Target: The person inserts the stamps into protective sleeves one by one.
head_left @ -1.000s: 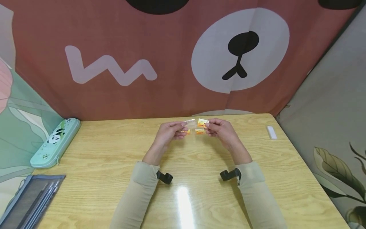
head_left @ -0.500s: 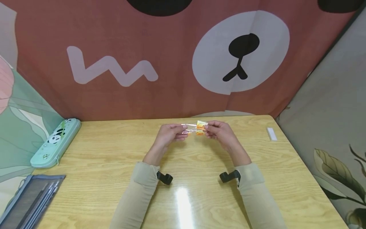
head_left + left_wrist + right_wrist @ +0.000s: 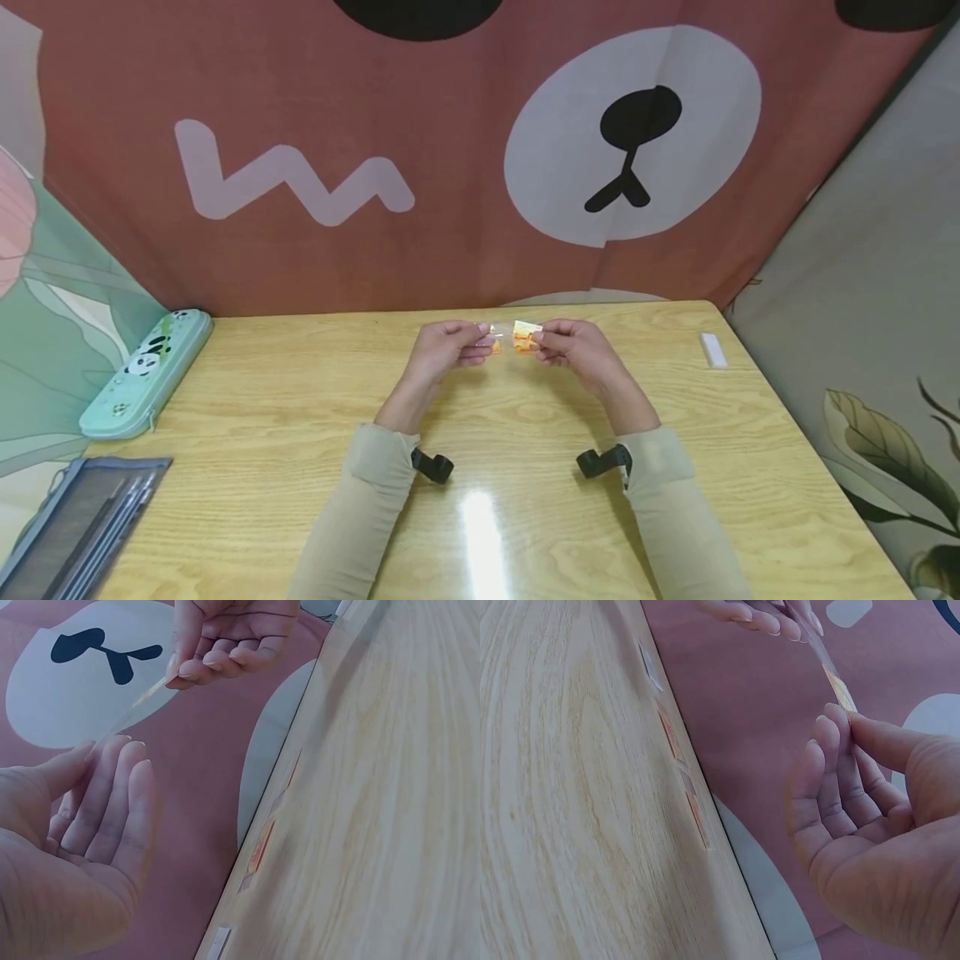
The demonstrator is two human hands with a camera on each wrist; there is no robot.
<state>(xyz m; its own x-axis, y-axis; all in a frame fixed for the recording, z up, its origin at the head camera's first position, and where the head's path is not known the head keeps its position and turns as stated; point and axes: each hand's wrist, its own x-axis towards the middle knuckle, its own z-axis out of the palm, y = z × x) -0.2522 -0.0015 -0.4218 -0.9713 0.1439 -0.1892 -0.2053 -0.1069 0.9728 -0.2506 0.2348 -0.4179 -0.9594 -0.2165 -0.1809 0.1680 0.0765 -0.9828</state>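
Both hands hold up a thin clear plastic strip (image 3: 135, 709) with a yellow and orange printed part (image 3: 840, 688) at its right end. My left hand (image 3: 442, 352) pinches the clear left end between thumb and fingers. My right hand (image 3: 587, 348) pinches the printed right end, other fingers loosely bent behind. Below, near the table's far edge, lies a flat clear piece with orange printed parts (image 3: 261, 846); in the head view the hands and the held strip partly cover it. The exact kind of either piece cannot be told.
A mint panda pencil case (image 3: 146, 375) lies at the table's left edge, with a blue-edged mesh pouch (image 3: 90, 525) of slim sticks nearer me. A small white block (image 3: 713, 350) sits at the far right. A bear-print cloth (image 3: 450, 250) hangs behind the wooden table (image 3: 300, 400).
The printed end has shifted slightly left and down and now overlaps the orange print on the table in the head view. Both hands keep their grip and have barely moved.
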